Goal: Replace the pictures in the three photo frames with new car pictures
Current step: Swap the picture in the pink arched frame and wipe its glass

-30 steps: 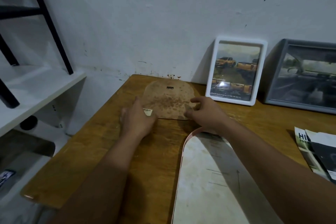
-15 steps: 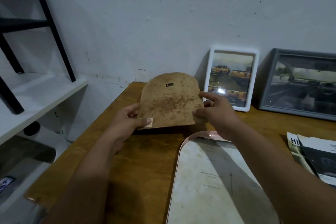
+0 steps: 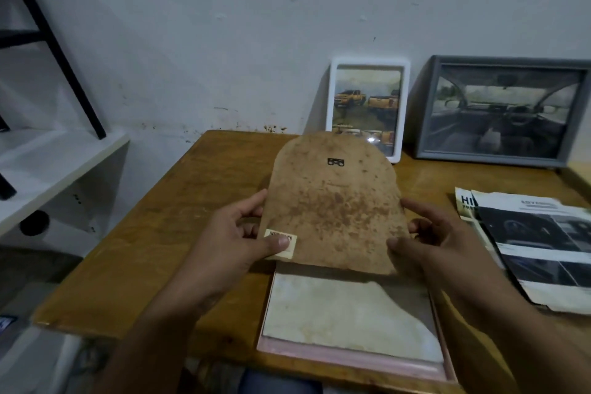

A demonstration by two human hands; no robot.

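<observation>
Both hands hold the arched brown backing board (image 3: 335,208) up off the bench (image 3: 198,201), tilted over the pink frame (image 3: 351,358) that lies face down at the near edge. The left hand (image 3: 236,243) has its grip closed on the board's lower left corner, thumb pressed on the barcode sticker (image 3: 281,241), fingers behind. The right hand (image 3: 438,240) pinches the board's right edge the same way, thumb on the front.

Taking the pink frame as the landmark: a pale, stained sheet (image 3: 345,313) lies inside it, and the board hovers just above its far end. Beyond it, leaning on the wall, stand the white frame (image 3: 367,105) with orange trucks and, to that one's right, the grey frame (image 3: 505,109) showing a car interior. To the right of the pink frame lies a stack of car brochures (image 3: 543,246).

The worry, as I see it: the frame overhangs the bench's near edge, so a hard press when seating the board could tip it off. The board also looks old and mottled; forcing it in crooked might crease the sheet beneath or bend a corner.
</observation>
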